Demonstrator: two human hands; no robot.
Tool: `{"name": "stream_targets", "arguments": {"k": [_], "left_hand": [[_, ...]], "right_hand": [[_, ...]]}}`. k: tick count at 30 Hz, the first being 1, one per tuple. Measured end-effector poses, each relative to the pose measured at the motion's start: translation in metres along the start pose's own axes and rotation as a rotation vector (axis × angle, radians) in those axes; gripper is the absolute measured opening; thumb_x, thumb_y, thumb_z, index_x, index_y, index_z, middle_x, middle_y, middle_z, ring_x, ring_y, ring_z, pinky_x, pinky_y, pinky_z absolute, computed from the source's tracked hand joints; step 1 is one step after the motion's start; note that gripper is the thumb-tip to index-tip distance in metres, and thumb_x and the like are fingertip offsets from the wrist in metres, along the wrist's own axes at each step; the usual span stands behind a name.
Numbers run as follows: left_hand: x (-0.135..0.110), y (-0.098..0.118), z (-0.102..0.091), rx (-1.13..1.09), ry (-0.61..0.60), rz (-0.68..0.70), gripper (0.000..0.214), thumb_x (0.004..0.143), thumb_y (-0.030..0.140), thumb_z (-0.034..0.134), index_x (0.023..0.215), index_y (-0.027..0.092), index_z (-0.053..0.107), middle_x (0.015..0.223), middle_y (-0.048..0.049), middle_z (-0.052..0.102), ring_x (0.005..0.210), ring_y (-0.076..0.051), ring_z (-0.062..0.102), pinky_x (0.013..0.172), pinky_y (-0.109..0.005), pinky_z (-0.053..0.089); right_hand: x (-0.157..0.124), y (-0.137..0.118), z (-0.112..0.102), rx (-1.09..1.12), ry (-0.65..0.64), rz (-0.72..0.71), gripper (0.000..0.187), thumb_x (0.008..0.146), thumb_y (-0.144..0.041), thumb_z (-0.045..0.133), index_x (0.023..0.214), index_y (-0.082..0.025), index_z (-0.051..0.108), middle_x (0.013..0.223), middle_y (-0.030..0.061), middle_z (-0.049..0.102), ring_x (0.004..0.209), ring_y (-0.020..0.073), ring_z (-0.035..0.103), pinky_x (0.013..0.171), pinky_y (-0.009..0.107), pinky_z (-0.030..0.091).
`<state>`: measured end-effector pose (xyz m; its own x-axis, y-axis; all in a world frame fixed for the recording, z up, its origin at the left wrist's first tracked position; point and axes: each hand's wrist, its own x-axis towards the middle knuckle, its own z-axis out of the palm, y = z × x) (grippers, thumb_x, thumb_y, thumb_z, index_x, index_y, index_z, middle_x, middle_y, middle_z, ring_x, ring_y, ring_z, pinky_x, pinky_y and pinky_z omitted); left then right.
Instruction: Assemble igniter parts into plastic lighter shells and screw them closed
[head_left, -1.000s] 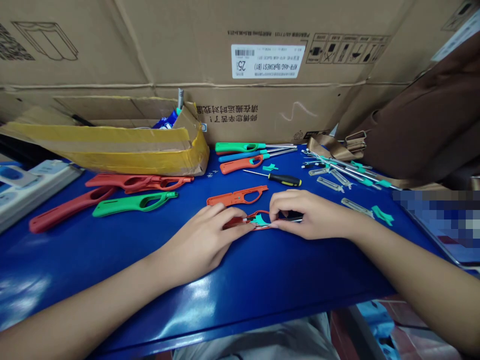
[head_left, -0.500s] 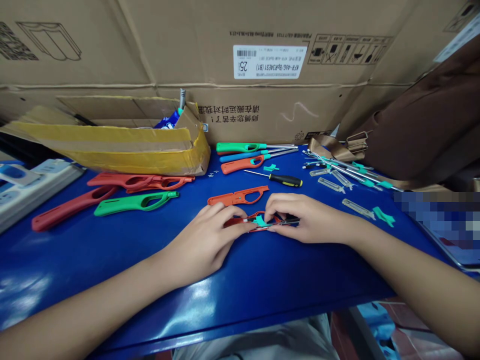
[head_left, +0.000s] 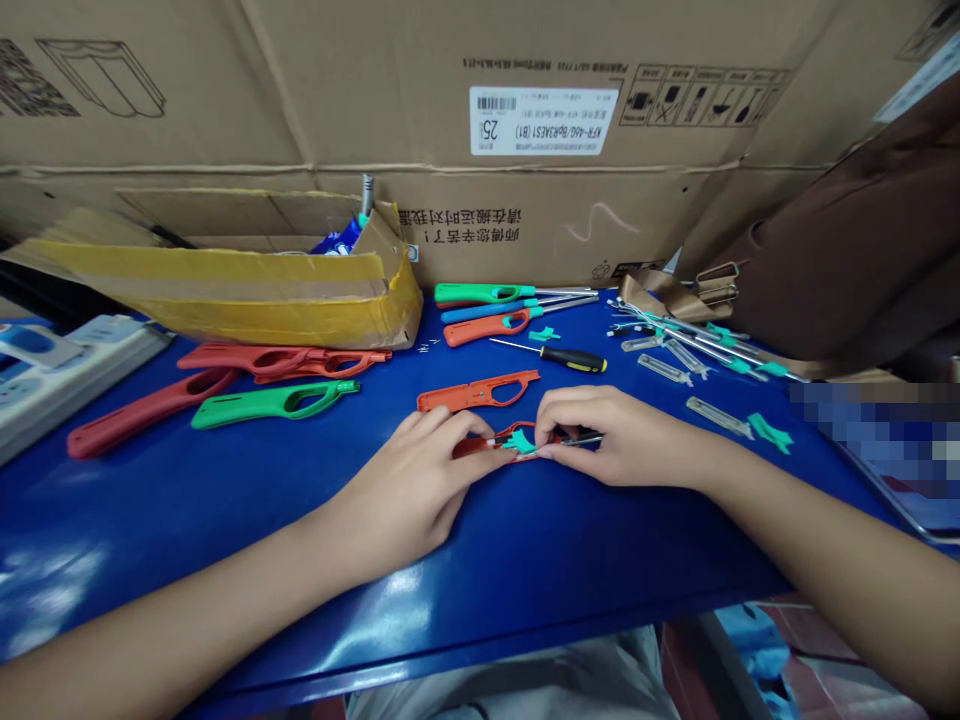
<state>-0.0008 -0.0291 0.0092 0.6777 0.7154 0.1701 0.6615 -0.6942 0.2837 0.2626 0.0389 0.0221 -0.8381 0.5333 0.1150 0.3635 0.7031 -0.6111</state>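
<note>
Between my hands lies an orange lighter half-shell [head_left: 516,428] with a teal trigger piece [head_left: 518,442] and a thin dark rod in it. My left hand [head_left: 420,475] is closed on the shell's handle end, thumb and fingertip beside the trigger. My right hand [head_left: 600,435] pinches at the other end of the same shell, near the trigger loop; its fingertips hide the small part there. Just beyond them, the other orange half-shell [head_left: 480,392] rests with its inner side up. A black and yellow screwdriver [head_left: 574,358] lies farther back.
Assembled lighters [head_left: 487,328] lie at the back. Red and green shells [head_left: 274,403] are on the left by a taped cardboard box [head_left: 300,310]. Metal rods [head_left: 712,345], clear fuel tanks [head_left: 716,415] and teal triggers [head_left: 770,432] lie right. A power strip [head_left: 60,370] stands far left.
My right fingertips have closed together slightly at the trigger loop. My left hand keeps its grip, and the view has shifted a little.
</note>
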Motion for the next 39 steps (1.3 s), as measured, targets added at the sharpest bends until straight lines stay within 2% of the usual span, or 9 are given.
{"name": "stream_targets", "arguments": {"k": [8, 14, 18, 24, 28, 32, 34, 36, 39], "left_hand": [[0.002, 0.003, -0.004, 0.106, -0.049, 0.016, 0.052, 0.096, 0.008, 0.047, 0.143, 0.027, 0.056, 0.124, -0.0113, 0.059, 0.105, -0.027, 0.055, 0.086, -0.043, 0.047], [0.002, 0.004, -0.004, 0.149, -0.063, 0.024, 0.055, 0.094, 0.006, 0.048, 0.144, 0.026, 0.055, 0.123, -0.0124, 0.060, 0.109, -0.030, 0.057, 0.085, -0.046, 0.051], [0.000, 0.001, 0.000, 0.125, 0.016, 0.044, 0.045, 0.098, 0.009, 0.047, 0.138, 0.025, 0.059, 0.127, -0.0106, 0.064, 0.109, -0.028, 0.061, 0.087, -0.043, 0.054], [-0.002, -0.009, 0.006, 0.076, 0.249, 0.063, 0.028, 0.101, 0.020, 0.056, 0.127, 0.017, 0.065, 0.122, -0.0072, 0.073, 0.108, -0.022, 0.069, 0.091, -0.037, 0.058], [-0.002, -0.007, 0.001, 0.169, 0.297, 0.065, 0.018, 0.098, 0.024, 0.061, 0.109, 0.017, 0.074, 0.111, -0.0056, 0.078, 0.098, -0.025, 0.074, 0.086, -0.041, 0.061], [-0.004, 0.002, -0.002, 0.297, 0.311, 0.025, 0.024, 0.100, 0.027, 0.056, 0.099, 0.018, 0.078, 0.101, -0.0052, 0.080, 0.088, -0.027, 0.075, 0.074, -0.042, 0.063], [-0.006, 0.006, -0.001, 0.361, 0.286, 0.004, 0.027, 0.100, 0.025, 0.054, 0.098, 0.017, 0.079, 0.102, -0.0062, 0.080, 0.088, -0.028, 0.074, 0.071, -0.043, 0.062], [-0.007, 0.008, 0.001, 0.400, 0.253, -0.006, 0.027, 0.100, 0.021, 0.053, 0.100, 0.015, 0.079, 0.105, -0.0074, 0.079, 0.090, -0.029, 0.073, 0.070, -0.043, 0.062], [-0.007, 0.010, 0.000, 0.405, 0.219, -0.021, 0.026, 0.100, 0.020, 0.054, 0.099, 0.015, 0.079, 0.103, -0.0088, 0.078, 0.091, -0.027, 0.071, 0.072, -0.040, 0.061]], "right_hand": [[-0.001, 0.005, -0.003, -0.087, 0.015, 0.038, 0.005, 0.092, -0.016, 0.064, 0.090, -0.019, 0.067, 0.090, 0.0007, 0.069, 0.078, 0.0133, 0.059, 0.070, 0.026, 0.042], [0.003, 0.005, -0.008, 0.078, 0.039, 0.219, 0.005, 0.086, -0.021, 0.071, 0.088, -0.018, 0.069, 0.086, 0.0011, 0.066, 0.071, 0.0127, 0.051, 0.065, 0.025, 0.042], [0.002, 0.006, -0.014, 0.129, -0.018, 0.284, 0.012, 0.086, -0.028, 0.069, 0.093, -0.018, 0.072, 0.087, 0.0019, 0.069, 0.070, 0.0130, 0.049, 0.063, 0.026, 0.041], [-0.001, 0.012, -0.017, 0.103, -0.001, 0.368, 0.019, 0.086, -0.037, 0.069, 0.091, -0.018, 0.073, 0.078, 0.0014, 0.066, 0.066, 0.0130, 0.049, 0.059, 0.026, 0.039], [-0.002, 0.017, -0.021, 0.090, -0.028, 0.403, 0.025, 0.087, -0.043, 0.068, 0.091, -0.018, 0.073, 0.074, 0.0007, 0.064, 0.064, 0.0126, 0.050, 0.057, 0.025, 0.038], [-0.003, 0.019, -0.024, 0.067, -0.053, 0.447, 0.026, 0.083, -0.045, 0.073, 0.087, -0.019, 0.073, 0.074, 0.0004, 0.065, 0.065, 0.0130, 0.053, 0.058, 0.025, 0.040], [-0.002, 0.018, -0.022, 0.059, -0.034, 0.414, 0.025, 0.084, -0.044, 0.074, 0.086, -0.019, 0.072, 0.075, 0.0005, 0.065, 0.066, 0.0133, 0.054, 0.059, 0.026, 0.041], [0.000, 0.018, -0.018, 0.031, 0.061, 0.309, 0.021, 0.087, -0.040, 0.072, 0.089, -0.019, 0.072, 0.081, 0.0021, 0.067, 0.069, 0.0144, 0.056, 0.063, 0.027, 0.045], [0.005, 0.019, -0.007, -0.083, 0.247, 0.086, 0.020, 0.096, -0.028, 0.060, 0.112, -0.021, 0.071, 0.109, 0.0079, 0.069, 0.094, 0.0200, 0.061, 0.085, 0.035, 0.050]]}}
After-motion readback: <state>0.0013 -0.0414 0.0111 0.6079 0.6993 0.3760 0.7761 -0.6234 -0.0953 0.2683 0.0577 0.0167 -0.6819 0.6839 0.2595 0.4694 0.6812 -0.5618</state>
